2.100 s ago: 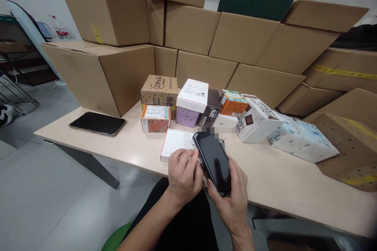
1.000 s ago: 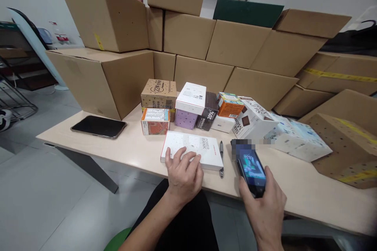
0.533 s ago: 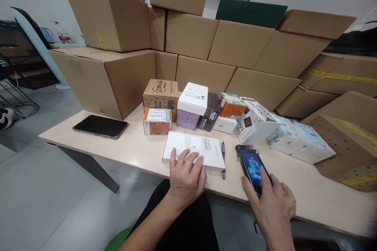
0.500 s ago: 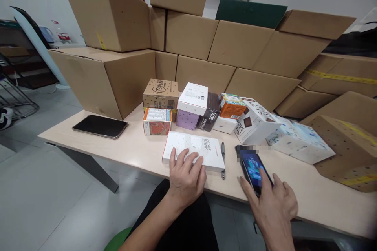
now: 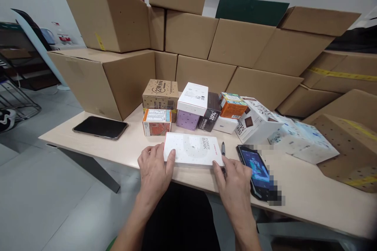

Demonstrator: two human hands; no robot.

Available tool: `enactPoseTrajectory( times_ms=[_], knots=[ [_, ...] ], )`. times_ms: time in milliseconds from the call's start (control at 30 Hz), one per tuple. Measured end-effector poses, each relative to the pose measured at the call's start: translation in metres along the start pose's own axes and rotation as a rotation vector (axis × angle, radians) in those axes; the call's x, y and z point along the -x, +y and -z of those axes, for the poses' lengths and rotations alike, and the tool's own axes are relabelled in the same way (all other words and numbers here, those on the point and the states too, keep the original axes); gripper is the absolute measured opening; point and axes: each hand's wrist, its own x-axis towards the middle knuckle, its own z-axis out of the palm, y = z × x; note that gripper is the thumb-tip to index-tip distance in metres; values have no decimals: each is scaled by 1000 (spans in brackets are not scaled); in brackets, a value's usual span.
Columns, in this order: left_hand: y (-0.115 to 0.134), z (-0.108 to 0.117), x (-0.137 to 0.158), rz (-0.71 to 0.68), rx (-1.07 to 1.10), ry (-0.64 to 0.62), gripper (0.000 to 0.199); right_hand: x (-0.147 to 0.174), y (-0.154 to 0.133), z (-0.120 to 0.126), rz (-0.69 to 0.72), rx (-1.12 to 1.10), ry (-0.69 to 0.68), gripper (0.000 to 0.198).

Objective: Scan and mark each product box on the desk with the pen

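A flat white power bank box (image 5: 193, 150) lies at the table's front edge, its printed face up. My left hand (image 5: 156, 166) grips its left end, thumb on the top face. At the right end my right hand (image 5: 234, 174) holds it with the thumb at the front corner. A pen (image 5: 223, 148) lies just right of the box, partly hidden by my right hand. Beside that hand is a handheld device with a lit screen (image 5: 255, 168). Behind the power bank box stand a small orange-and-white box (image 5: 157, 122) and a purple box (image 5: 187, 119) under a white box (image 5: 193, 96).
A black phone (image 5: 100, 127) lies on the table's left. Farther back are a brown printed box (image 5: 160, 92), a dark box (image 5: 209, 113), an orange box (image 5: 233, 106) and a white carton (image 5: 256, 121). Large cardboard boxes (image 5: 191, 35) form a wall behind the table.
My right hand has left the lit device and moved left to the power bank box's right end. My left hand has slid from its top to its left end.
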Motion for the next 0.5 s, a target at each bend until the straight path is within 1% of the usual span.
enactPoseTrajectory(
  times_ms=[67, 133, 200, 267, 300, 367, 400, 433, 467, 500],
  knots=[
    [3, 3, 4, 7, 210, -15, 42, 2, -1, 0, -90, -175, -35, 48],
    [7, 6, 7, 33, 485, 12, 46, 4, -2, 3, -258, -363, -59, 47],
    [11, 8, 9, 61, 746, 52, 48, 4, -2, 9, -450, -571, -47, 49],
    [15, 8, 10, 67, 933, 57, 47, 4, 4, 19, -583, -782, -37, 55],
    [17, 7, 9, 51, 998, 39, 46, 5, 10, 26, -623, -863, -66, 59],
    [20, 4, 9, -10, 1079, -30, 45, 10, 25, 41, -677, -949, -200, 62],
    [22, 1, 9, -55, 1096, -69, 45, 13, 33, 50, -702, -954, -273, 60],
    [23, -1, 9, -106, 1097, -111, 45, 17, 41, 59, -734, -944, -303, 56],
    [24, -5, 9, -158, 1077, -150, 47, 20, 48, 68, -773, -923, -267, 50],
    [26, -9, 9, -207, 1037, -182, 50, 22, 54, 78, -808, -907, -174, 44]
  ],
)
